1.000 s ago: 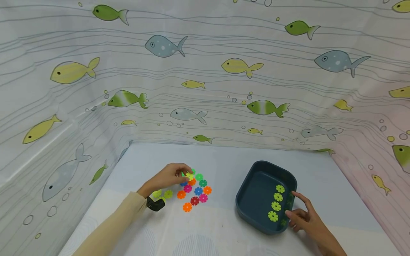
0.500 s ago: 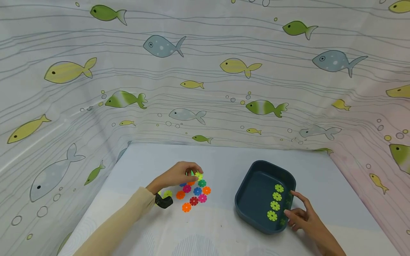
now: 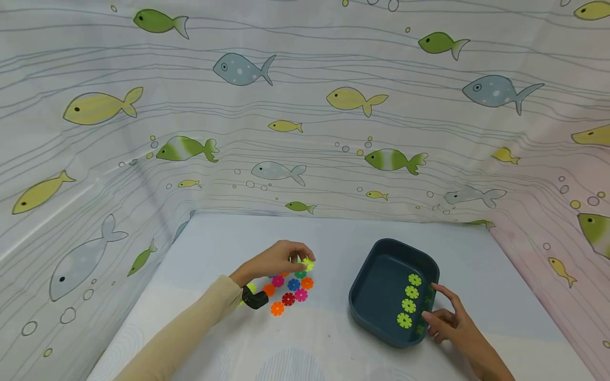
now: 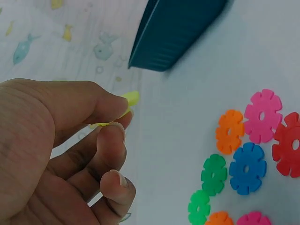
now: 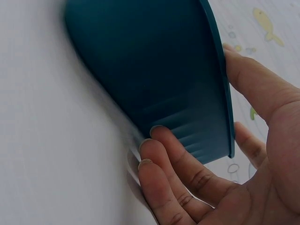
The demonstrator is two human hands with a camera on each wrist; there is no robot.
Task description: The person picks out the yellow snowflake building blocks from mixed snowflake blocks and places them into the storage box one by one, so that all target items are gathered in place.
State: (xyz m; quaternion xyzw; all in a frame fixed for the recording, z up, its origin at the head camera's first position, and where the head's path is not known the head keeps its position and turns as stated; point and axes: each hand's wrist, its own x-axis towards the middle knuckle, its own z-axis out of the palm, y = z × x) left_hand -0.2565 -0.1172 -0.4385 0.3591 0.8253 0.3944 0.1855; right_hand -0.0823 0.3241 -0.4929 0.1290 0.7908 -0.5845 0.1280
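My left hand (image 3: 277, 260) pinches a yellow flower-shaped plastic disc (image 3: 308, 264) between thumb and fingertips, above a loose group of discs on the table. The same yellow disc (image 4: 131, 98) shows nearly edge-on in the left wrist view. Under and in front of that hand lie orange, pink, blue, red and green discs, among them a blue disc (image 4: 247, 168) and a red disc (image 3: 288, 299). My right hand (image 3: 450, 320) holds the right side of a dark teal plastic bin (image 3: 376, 330), its fingers against the outer wall (image 5: 154, 84). Several yellow-green discs (image 3: 409, 306) line up inside the bin.
A white table (image 3: 333, 349) carries everything. Fish-printed sheeting (image 3: 324, 153) rises behind it and on both sides. Partly behind the left wrist, with its black strap (image 3: 254, 299), are more yellow discs (image 3: 251, 288).
My left hand has moved to the right with the yellow disc, over the green discs, uncovering part of the table behind. My right hand and the bin hold their place.
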